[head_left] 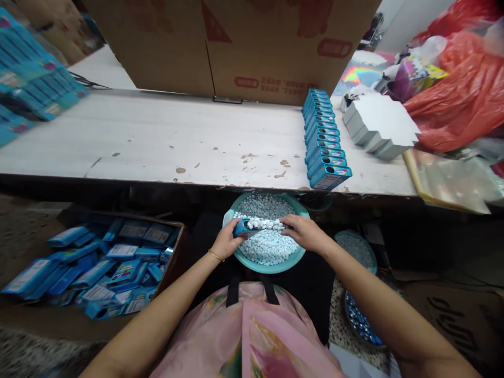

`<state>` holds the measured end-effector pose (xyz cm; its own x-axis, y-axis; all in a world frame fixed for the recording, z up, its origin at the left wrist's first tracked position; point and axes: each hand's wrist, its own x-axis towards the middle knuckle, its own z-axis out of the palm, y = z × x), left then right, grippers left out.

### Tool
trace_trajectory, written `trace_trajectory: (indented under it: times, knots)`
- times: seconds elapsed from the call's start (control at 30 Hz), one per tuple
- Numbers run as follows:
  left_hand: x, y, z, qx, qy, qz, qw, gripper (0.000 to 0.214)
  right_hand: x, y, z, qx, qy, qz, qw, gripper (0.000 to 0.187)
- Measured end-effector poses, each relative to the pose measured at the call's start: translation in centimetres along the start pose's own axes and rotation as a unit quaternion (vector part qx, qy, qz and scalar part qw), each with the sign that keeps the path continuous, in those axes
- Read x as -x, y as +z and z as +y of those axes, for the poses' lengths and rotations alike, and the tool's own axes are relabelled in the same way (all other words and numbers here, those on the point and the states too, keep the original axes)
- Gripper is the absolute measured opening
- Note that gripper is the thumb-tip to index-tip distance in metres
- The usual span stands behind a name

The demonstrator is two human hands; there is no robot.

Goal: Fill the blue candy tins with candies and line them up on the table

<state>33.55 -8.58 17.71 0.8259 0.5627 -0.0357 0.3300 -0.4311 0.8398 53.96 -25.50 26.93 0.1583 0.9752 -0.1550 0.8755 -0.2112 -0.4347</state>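
My left hand (228,239) is closed around the near end of a small blue cardboard box (241,227), which lies sideways over a turquoise basin (271,269). A heaped row of white pellets (263,224) runs along the box toward my right hand (301,231). The right fingers are bent and closed at the far end of that row; whether they grip the box's end or only pellets is hidden. Loose white pellets (271,249) fill much of the basin beneath both hands.
A row of upright blue boxes (325,142) stands on the white table (157,142), beside stacked white cartons (380,123). A big cardboard box (236,47) stands behind. An open carton (173,252) of blue boxes is lower left; another pellet basin (356,249) is right.
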Motion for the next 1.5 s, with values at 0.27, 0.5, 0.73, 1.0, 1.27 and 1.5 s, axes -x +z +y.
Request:
trace_trajectory:
  times: [0.27, 0.5, 0.73, 1.0, 1.27, 1.5]
  knots:
    - [-0.2, 1.4, 0.1, -0.045, 0.021, -0.011, 0.999, 0.044, -0.8, -2.8, -4.1, 0.215, 0.014, -0.077, 0.973, 0.022]
    - [-0.6, 1.9, -0.5, -0.042, 0.045, -0.001, 0.998, 0.044, -1.5, -3.5, -5.9, 0.251, -0.014, -0.058, 0.966, 0.020]
    - [-0.3, 1.5, -1.7, -0.006, 0.025, 0.021, 0.999, 0.044, 1.2, -1.5, 0.4, 0.237, 0.065, -0.017, 0.969, 0.018]
    - [1.0, -1.3, -1.8, 0.034, -0.031, 0.115, 0.992, 0.043, -4.0, 11.7, 1.0, 0.045, 0.143, -0.039, 0.988, 0.027]
    - [1.8, -2.3, -2.2, 0.025, -0.054, 0.164, 0.985, 0.042, -3.0, 11.9, 2.6, -0.091, 0.115, 0.024, 0.989, 0.031]
    - [1.1, -0.5, -1.4, 0.010, -0.028, 0.132, 0.991, 0.041, 0.1, 4.3, 2.1, -0.155, 0.039, 0.055, 0.986, 0.031]
